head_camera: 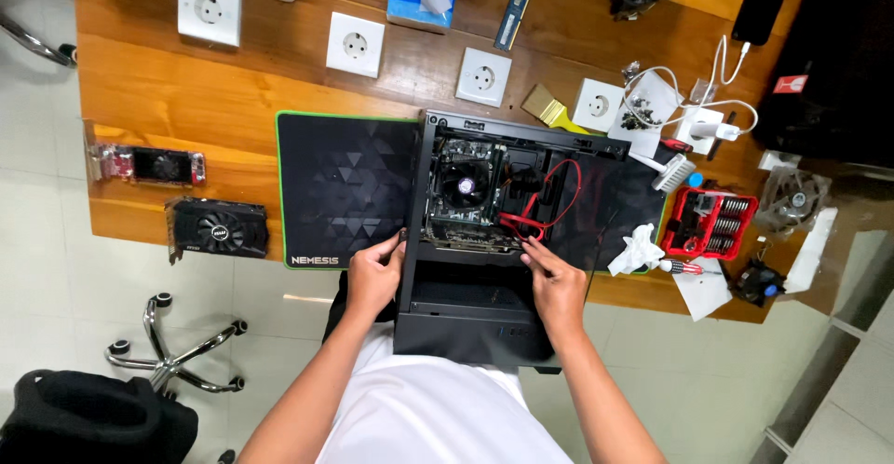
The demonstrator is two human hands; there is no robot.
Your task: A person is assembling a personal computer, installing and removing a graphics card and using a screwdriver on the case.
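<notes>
Open black PC case (484, 268) lies on the wood desk (186, 101), overhanging its near edge w/ motherboard (466, 189) inside. Left hand (372, 273) grips case's left wall; right hand (556, 287) pinches red cable (545, 212) at case's right, fingers narrow. Risk: hard tug could strain connector, or case tips off desk

Lighting: bright, even, overhead; no hard shadows on tabletop (186, 91). Mild sheen on wood grain and floor tiles. Interior of pc case (503, 203) dim, detail lost in blacks. Focus sharp at centre. Wide-angle distortion at edges: tabletop lines bow, far-right corner smeared and soft. No motion blur.
</notes>
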